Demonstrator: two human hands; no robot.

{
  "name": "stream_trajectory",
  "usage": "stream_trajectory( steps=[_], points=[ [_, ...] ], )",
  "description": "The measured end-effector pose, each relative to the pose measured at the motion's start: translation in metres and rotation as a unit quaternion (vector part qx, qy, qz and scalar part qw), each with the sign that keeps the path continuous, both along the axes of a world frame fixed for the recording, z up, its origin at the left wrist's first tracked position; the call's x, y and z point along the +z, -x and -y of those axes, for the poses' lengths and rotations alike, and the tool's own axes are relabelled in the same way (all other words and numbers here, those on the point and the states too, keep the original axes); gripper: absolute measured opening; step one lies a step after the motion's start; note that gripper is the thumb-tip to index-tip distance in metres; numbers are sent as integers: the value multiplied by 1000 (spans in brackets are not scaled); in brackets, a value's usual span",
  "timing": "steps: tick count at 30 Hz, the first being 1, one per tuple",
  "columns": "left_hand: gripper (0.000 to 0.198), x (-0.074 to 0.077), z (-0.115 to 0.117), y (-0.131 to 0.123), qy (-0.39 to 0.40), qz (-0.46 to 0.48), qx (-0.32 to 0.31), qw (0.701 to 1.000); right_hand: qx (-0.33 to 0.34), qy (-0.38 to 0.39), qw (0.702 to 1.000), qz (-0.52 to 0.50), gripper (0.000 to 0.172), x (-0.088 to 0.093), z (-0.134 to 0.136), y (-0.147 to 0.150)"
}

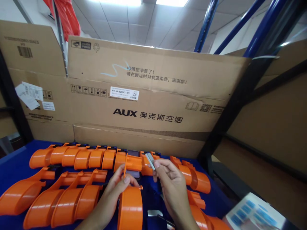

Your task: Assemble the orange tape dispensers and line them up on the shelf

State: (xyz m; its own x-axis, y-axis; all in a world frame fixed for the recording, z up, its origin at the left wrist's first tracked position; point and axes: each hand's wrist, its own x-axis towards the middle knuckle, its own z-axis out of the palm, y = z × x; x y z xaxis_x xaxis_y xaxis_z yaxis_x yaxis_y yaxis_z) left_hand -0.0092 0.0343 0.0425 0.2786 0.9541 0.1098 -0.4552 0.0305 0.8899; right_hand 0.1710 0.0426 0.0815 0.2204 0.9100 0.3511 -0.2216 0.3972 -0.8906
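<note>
My left hand (120, 185) grips an orange plastic tape dispenser (130, 207) by its narrow arm, with the wide round drum hanging below the fingers and a ribbed end pointing up. Pinched between the thumb and fingers of my right hand (171, 179) is a small grey strip (150, 161), held slanted. The strip is to the right of the dispenser's upper end, apart from it. Below my right hand lies a shiny metal piece (154, 213), partly hidden.
Rows of similar orange dispensers (67, 204) lie on the blue surface (14, 163), many with black end pieces. A dark flat phone-like object (133, 154) is behind my hands. A cardboard box wall (148, 105) closes the back. At lower right is a white-and-blue box (254, 212); dark posts (223, 105) rise beside it.
</note>
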Motion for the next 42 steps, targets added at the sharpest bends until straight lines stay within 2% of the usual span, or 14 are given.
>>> stream_trajectory(
  steps=[2,5,7,10,13,16,21,29,32,36,39,42],
  points=[
    [27,0,1,0,-4,-3,-14,1000,-6,9,1000,0,21,-4,-1,4],
    [23,-1,1,-1,-6,-6,-31,999,18,13,999,-26,47,-6,0,7],
    [24,-2,0,-1,-6,-4,-44,999,36,20,999,-31,55,-5,1,6],
    [31,-5,-1,-2,6,8,-58,998,52,28,998,-29,42,-6,1,1],
    [35,-6,-1,-4,26,22,-61,998,18,30,999,-32,27,-8,-2,-3],
    [37,-4,1,-5,36,25,-67,997,-13,29,999,-16,30,-10,-5,-5],
    [40,-1,2,-3,82,38,-82,992,-11,34,999,11,31,-11,-6,-4],
    [45,-1,1,-3,110,31,-74,991,-9,13,998,56,29,-12,-8,-2],
    [51,4,3,-6,109,-5,-53,993,-23,2,993,117,29,-12,-9,-5],
    [53,3,3,-6,69,-77,-28,994,-39,2,983,182,29,-13,-7,-9],
    [53,-1,1,-3,48,-107,-29,993,-51,-1,980,191,29,-15,-5,-8],
    [52,-6,1,-1,47,-123,-44,990,-61,-8,985,159,33,-17,-2,-3]
  ],
)
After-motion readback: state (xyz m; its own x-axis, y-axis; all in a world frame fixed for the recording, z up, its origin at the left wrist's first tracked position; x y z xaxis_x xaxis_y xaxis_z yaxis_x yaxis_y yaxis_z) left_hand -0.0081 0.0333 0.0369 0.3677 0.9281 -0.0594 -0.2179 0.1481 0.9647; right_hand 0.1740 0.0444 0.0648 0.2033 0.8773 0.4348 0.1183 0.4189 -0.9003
